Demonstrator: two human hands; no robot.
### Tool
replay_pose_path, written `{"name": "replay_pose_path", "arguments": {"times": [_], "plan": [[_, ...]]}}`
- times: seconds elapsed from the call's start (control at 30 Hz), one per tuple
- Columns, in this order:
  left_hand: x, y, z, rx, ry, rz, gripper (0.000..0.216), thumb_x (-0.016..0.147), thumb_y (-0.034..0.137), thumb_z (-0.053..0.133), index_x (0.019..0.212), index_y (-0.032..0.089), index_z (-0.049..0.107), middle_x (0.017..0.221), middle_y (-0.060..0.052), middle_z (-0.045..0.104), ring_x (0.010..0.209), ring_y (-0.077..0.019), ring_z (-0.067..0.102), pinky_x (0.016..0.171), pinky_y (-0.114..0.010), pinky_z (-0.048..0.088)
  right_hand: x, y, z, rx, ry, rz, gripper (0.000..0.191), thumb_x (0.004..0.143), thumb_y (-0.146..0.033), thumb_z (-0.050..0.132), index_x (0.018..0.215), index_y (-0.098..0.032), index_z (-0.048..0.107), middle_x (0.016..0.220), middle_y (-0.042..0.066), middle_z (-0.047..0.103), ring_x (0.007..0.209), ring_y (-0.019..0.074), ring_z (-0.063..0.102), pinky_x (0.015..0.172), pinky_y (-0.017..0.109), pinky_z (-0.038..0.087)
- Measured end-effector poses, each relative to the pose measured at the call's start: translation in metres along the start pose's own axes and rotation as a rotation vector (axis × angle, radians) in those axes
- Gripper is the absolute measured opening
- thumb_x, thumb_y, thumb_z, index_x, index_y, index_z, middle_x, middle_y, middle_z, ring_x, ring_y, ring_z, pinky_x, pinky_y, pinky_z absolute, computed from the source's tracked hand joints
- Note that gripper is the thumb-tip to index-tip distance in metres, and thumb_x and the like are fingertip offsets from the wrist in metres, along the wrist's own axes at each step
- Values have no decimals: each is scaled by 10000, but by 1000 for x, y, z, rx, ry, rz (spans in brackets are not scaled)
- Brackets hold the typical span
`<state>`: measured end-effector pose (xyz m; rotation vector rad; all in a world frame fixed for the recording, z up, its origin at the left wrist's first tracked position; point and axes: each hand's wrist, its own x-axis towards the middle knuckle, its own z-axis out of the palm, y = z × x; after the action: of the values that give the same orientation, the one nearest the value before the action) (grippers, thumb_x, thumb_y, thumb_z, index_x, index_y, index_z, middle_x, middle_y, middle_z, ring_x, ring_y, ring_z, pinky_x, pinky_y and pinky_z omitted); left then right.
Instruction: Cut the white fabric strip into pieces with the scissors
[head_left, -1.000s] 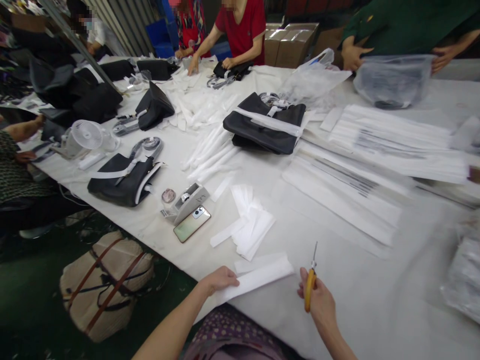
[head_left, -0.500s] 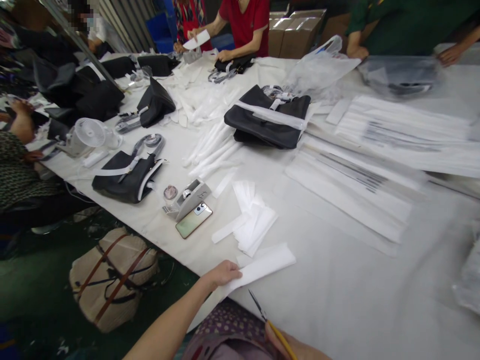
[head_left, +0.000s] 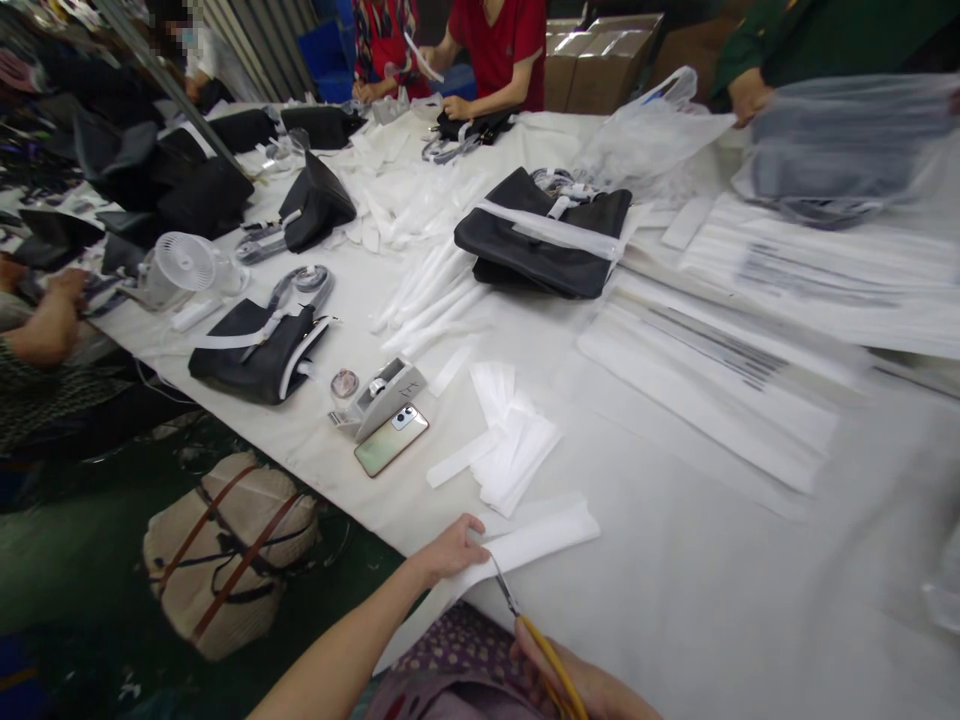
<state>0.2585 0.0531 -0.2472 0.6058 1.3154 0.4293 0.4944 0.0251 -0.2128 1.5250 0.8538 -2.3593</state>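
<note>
- The left hand [head_left: 450,548] presses flat on the near end of a long white strip [head_left: 525,548]; its grip is not closed around anything, fingers spread on the material.
- The right hand [head_left: 577,685] has its grip clenched on the yellow handles of the scissors [head_left: 534,632], whose blades meet the strip's near edge just beside the left hand's fingers.
- The strip lies at the near edge of the tabletop [head_left: 675,600], part of it hanging over that edge toward the person's lap.
- Just beyond the strip sits a small stack of cut white pieces [head_left: 510,450].
- Left of that stack lie a phone [head_left: 391,440], a tape dispenser [head_left: 382,392] touching it, and further left a black bag [head_left: 255,350].
- Beyond the stack, another black bag [head_left: 540,245] rests among white rolls; long white sheets [head_left: 720,370] spread to its right.
- A small fan [head_left: 184,265] stands beyond the nearer black bag.
- On the floor left of the strip sits a beige bag with brown straps [head_left: 225,550].
- Other people work at the far side of the tabletop.
</note>
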Motion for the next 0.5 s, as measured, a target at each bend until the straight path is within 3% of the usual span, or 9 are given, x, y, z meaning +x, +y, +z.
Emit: {"name": "replay_pose_path", "arguments": {"times": [0.13,0.33,0.5], "plan": [[0,1,-1,-12,-19,5,502,676,332,687,1078,198,418,710,61,530,590,-95,444,584,-226,314,9,9,-1,20,-9,15,737,637,-888,484,870,-196,584,621,-23,541,543,123,496,528,251,371],[-1,5,-2,-28,-49,-5,539,638,380,722,1040,198,412,699,60,528,576,-96,430,564,-231,300,8,9,-3,73,-55,8,667,781,-807,414,938,-184,593,668,-23,554,569,100,531,526,211,401],[0,3,-3,-77,-77,-7,568,623,436,734,1015,196,399,684,61,523,562,-92,436,546,-230,286,3,6,-3,118,-61,-36,624,775,-795,451,872,-204,627,624,-17,550,570,118,533,524,221,416]]}}
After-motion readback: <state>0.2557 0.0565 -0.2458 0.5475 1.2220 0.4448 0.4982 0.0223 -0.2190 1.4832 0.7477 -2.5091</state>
